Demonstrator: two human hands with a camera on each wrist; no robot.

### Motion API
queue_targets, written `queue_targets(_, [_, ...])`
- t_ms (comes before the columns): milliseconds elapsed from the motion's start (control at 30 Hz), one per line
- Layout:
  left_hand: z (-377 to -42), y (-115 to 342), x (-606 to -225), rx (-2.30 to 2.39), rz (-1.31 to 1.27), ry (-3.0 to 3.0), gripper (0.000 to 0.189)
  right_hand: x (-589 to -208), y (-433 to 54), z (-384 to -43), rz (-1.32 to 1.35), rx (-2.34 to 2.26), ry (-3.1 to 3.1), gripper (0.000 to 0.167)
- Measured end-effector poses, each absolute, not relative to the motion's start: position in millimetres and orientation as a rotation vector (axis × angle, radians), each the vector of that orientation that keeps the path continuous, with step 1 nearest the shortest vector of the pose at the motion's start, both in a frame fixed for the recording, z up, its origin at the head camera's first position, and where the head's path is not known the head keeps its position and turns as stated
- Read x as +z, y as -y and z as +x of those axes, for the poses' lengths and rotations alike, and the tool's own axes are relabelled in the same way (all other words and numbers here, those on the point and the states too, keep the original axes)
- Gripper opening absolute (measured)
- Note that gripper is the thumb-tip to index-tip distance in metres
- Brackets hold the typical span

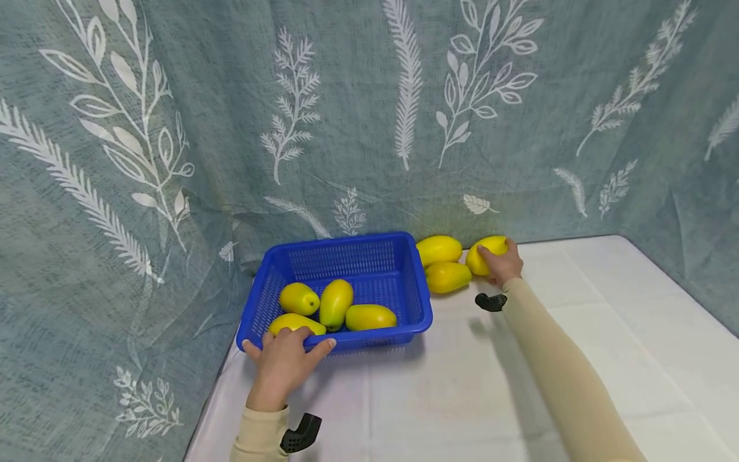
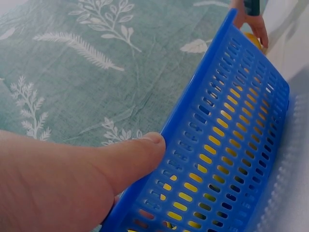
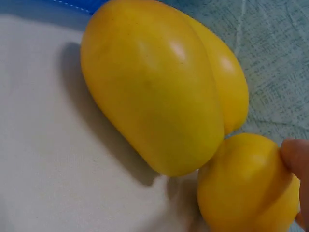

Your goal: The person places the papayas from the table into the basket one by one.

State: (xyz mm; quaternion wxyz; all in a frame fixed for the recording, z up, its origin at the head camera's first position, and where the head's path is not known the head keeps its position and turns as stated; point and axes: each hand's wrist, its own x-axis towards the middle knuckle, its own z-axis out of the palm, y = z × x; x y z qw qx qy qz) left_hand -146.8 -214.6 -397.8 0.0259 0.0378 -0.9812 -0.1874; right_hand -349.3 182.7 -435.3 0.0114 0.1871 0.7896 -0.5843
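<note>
Fruit (image 1: 337, 304) lies in two groups: four pieces inside the blue basket (image 1: 369, 340), and, to its right, two loose on the white table (image 1: 450, 378) with a third (image 1: 492, 246) in the grasp of the right hand (image 1: 503, 262). The step in hand looks to be taking hold of this third piece. Any move from here would, I judge, call for a secure pinch on its smooth, rounded skin, and a lift that keeps clear of the front loose piece (image 1: 448, 277), just beside it. Whether the held piece is off the table, I cannot tell.

The right hand is parted about as wide as the fruit: the thumb is at the near left side, the fingers at the far right. The right wrist view shows only a fingertip or so against the skin, so the full grip is hidden there.

The left hand (image 1: 283, 362) holds the basket's near rim, thumb against it and fingers reaching over, close to the nearest piece (image 1: 296, 322) inside. Whether those fingers touch that piece is unclear. The back loose piece (image 1: 439, 249) lies next to the basket's right side, near the patterned cloth (image 1: 358, 115).
</note>
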Motion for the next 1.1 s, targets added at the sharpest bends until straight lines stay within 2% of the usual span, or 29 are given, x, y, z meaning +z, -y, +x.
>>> queue_targets(200, [-147.7, 215.3, -396.1, -0.585, 0.111, 3.033, 0.055, -437.2, -182.5, -358.4, 0.635, -1.786, -2.491, 0.082])
queue_targets(433, [-146.5, 214.2, -395.8, -0.591, 0.114, 3.038, 0.055, -438.8, -185.8, -362.6, 0.529, -1.631, -2.658, 0.075])
queue_targets(700, [-145.6, 214.8, -394.7, -0.564, 0.111, 3.025, 0.055, -438.6, -183.0, -354.7, 0.613, -1.713, -2.613, 0.081])
queue_targets(1100, [-145.5, 215.2, -393.7, -0.542, 0.114, 3.029, 0.055, -441.4, -178.3, -357.2, 0.479, -1.631, -2.708, 0.080])
